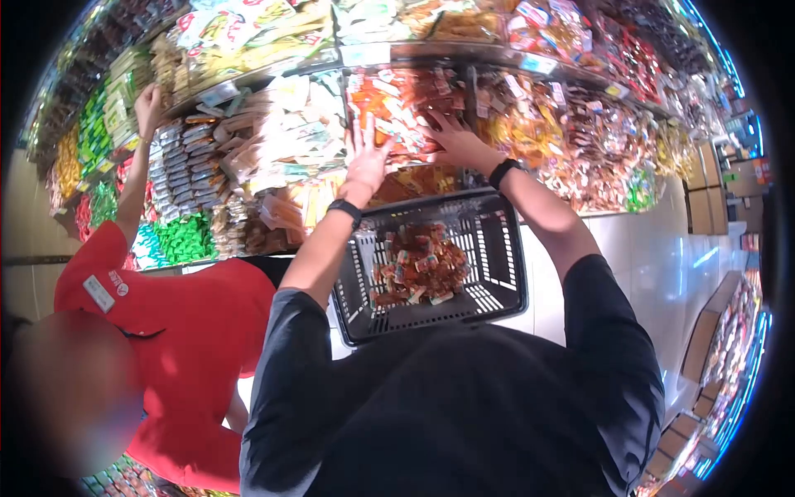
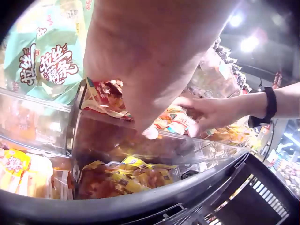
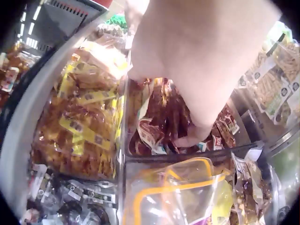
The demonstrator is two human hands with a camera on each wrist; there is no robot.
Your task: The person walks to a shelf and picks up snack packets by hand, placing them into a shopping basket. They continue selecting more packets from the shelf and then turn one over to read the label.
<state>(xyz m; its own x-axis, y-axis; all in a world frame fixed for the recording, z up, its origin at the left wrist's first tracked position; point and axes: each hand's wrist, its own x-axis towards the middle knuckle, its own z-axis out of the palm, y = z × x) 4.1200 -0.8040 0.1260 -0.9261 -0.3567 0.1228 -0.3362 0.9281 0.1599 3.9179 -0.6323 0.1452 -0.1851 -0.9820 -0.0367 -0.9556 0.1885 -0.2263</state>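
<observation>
Both hands reach into a shelf bin of red-orange snack packets [image 1: 397, 108]. In the head view the left hand [image 1: 367, 161] lies over their left side, its fingers apart and stretched forward. The right hand [image 1: 464, 145] comes in from the other side, fingers spread onto the darker packets. Seen from the right wrist, its thumb touches dark red-brown packets [image 3: 164, 117] while the other fingers are hidden. A black shopping basket [image 1: 348, 327] stands between the forearms, against the display, and holds a heap of similar reddish-brown packets [image 1: 422, 261].
Clear dividers separate neighbouring bins: pale green packs [image 2: 58, 65] to the left, yellow-banded packs [image 3: 77, 126] in front. A price-tagged shelf edge [image 1: 364, 55] runs above. At the left, a person in a red shirt [image 1: 190, 306] reaches toward the shelf. Tiled floor [image 1: 629, 248] lies right.
</observation>
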